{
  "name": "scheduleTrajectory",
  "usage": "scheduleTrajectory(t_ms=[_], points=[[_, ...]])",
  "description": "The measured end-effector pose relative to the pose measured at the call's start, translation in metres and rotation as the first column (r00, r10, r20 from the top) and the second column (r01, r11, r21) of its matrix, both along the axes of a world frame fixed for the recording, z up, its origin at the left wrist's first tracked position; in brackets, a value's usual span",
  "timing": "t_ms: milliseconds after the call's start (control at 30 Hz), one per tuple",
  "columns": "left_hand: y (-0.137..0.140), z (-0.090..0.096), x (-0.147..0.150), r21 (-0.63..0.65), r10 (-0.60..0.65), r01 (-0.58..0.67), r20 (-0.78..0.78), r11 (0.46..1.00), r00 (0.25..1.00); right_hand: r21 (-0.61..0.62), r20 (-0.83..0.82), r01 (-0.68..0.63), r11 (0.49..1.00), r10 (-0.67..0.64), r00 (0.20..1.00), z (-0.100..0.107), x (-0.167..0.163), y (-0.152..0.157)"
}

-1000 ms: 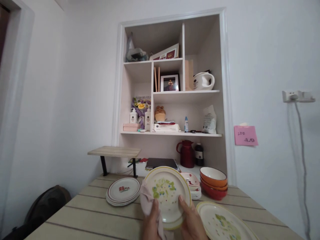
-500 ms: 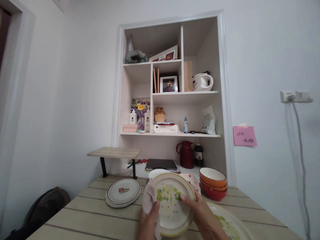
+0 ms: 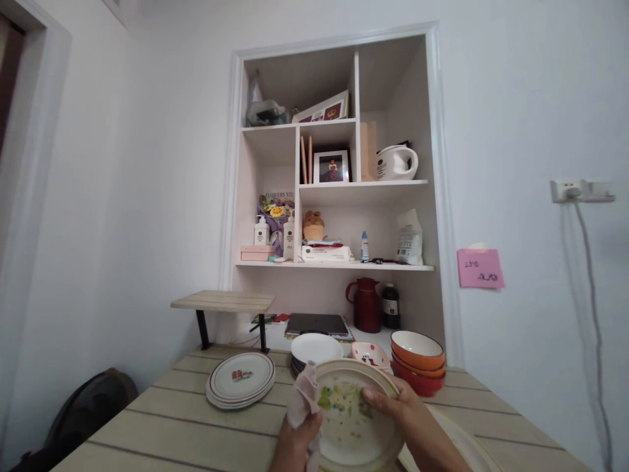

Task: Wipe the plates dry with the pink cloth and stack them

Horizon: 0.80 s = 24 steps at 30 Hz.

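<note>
The left hand (image 3: pixel 299 434) has its grip closed on a crumpled pale-pink cloth (image 3: pixel 302 397), bunched against the left edge of a round cream plate (image 3: pixel 354 432) with a yellow-green rim and a green leafy pattern. The right hand (image 3: pixel 400 408) pinches that plate's right side, thumb on the patterned face, its other fingers mostly hidden behind the rim. The plate is held tilted above the near part of a pale, slatted wooden counter (image 3: pixel 196 436). Just beyond the right forearm lies another pale, yellow-rimmed plate (image 3: pixel 464 434), partly covered. Behind the held plate I see a white-topped stack of dark-sided round dishes (image 3: pixel 317 347) and a pink spotted bowl (image 3: pixel 369 354); to their right stand nested orange and red bowls (image 3: pixel 417 357), to their left stacked white plates with dark-red rings (image 3: pixel 240 377).
</note>
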<state>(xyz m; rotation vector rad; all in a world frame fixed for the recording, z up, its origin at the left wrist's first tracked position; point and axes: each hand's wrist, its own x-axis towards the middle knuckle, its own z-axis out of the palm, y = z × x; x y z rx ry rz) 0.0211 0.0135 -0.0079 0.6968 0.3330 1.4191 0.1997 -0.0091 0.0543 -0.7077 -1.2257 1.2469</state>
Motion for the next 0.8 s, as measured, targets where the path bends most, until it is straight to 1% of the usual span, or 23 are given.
scheduleTrajectory(t_ms=[100, 167, 267, 400, 567, 700, 800], points=[[0.000, 0.001, 0.001, -0.076, -0.040, 0.042, 0.026, 0.996, 0.999, 0.028, -0.006, 0.016, 0.999, -0.016, 1.000, -0.005, -0.004, 0.005], [0.003, -0.001, 0.000, -0.126, -0.037, 0.041, 0.031, 0.991, 0.999, 0.047, -0.023, 0.031, 0.998, -0.030, 0.999, -0.009, -0.008, 0.008], [0.010, -0.006, 0.000, -0.165, -0.029, 0.039, 0.062, 0.985, 0.998, 0.053, -0.063, 0.087, 0.995, -0.084, 0.995, -0.014, -0.016, 0.011], [0.019, -0.013, 0.001, -0.189, -0.122, 0.148, 0.145, 0.971, 0.982, -0.031, -0.168, 0.180, 0.983, -0.183, 0.969, -0.020, -0.028, 0.016], [0.030, -0.025, 0.001, -0.163, -0.192, 0.226, 0.201, 0.960, 0.961, -0.139, -0.329, 0.186, 0.973, -0.223, 0.918, -0.036, -0.041, 0.025], [0.037, -0.033, 0.001, -0.148, -0.239, 0.269, 0.197, 0.952, 0.951, -0.214, -0.386, 0.215, 0.953, -0.284, 0.877, -0.048, -0.050, 0.030], [0.037, -0.035, 0.002, -0.151, -0.281, 0.306, 0.164, 0.940, 0.945, -0.256, -0.433, 0.234, 0.938, -0.328, 0.840, -0.051, -0.056, 0.030]])
